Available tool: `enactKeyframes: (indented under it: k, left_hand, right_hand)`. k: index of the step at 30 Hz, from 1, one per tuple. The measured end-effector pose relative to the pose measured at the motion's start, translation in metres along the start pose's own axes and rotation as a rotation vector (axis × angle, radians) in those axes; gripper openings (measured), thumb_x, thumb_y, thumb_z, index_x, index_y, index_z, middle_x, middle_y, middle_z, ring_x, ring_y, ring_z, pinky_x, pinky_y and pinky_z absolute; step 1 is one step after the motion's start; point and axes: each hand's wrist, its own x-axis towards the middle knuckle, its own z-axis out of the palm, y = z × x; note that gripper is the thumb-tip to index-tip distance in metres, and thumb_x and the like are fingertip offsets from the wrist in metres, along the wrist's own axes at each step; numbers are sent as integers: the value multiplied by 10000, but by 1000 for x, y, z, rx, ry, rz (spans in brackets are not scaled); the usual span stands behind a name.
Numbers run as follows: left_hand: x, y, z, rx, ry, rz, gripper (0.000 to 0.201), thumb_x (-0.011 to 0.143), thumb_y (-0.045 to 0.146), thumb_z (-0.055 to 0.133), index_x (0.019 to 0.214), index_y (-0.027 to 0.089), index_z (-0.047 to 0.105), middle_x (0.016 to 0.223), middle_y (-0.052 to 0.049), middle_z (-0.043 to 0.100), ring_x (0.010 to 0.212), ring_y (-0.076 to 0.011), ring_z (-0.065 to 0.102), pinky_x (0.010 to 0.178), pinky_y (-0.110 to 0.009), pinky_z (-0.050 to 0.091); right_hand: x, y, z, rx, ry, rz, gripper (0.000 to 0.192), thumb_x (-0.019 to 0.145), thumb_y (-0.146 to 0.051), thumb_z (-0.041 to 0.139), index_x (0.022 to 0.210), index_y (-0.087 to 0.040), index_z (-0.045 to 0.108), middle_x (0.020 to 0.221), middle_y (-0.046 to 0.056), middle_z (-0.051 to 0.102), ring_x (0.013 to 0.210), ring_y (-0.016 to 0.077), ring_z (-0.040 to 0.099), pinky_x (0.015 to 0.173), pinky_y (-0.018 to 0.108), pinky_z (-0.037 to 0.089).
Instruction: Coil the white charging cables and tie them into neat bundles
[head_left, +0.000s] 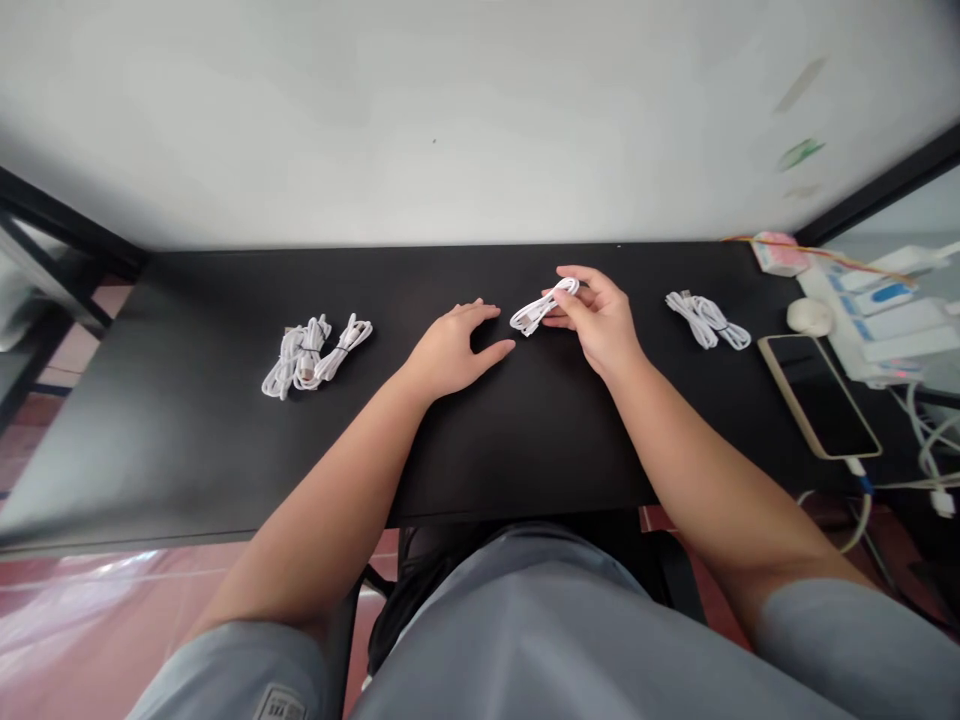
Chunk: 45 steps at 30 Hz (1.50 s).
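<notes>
My right hand (597,318) pinches a coiled white USB cable (531,314) between thumb and fingers, just above the black table. Left of it, my left hand (453,350) is open, thumb apart from the fingers, with nothing in it; it is low over the tabletop. A pile of coiled white cables (298,356) lies to the left of my left hand, some bound with dark ties. To the right of my right hand lie more coiled white cables (706,320), with a dark tie around them.
The black table (202,440) meets a pale wall (420,130) at the back. On the right are a phone (823,396) with a plugged-in cable, a round white object (810,317), a small pink-and-white box (780,254) and a white power strip (862,345) with plugs.
</notes>
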Motion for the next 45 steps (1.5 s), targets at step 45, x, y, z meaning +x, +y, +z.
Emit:
enactKeyframes:
  k: [45]
  left_hand:
    - [2,3,2,-21,97,13,464,825,430,704,1241,228,669,1230,-49,711,1126,-251,656,1012,-378,482]
  right_hand:
    - [-2,-7,14,103,-95,68,447,763,-503,779,1030,-241,534,974,21,736,841,172,735,817,375,637]
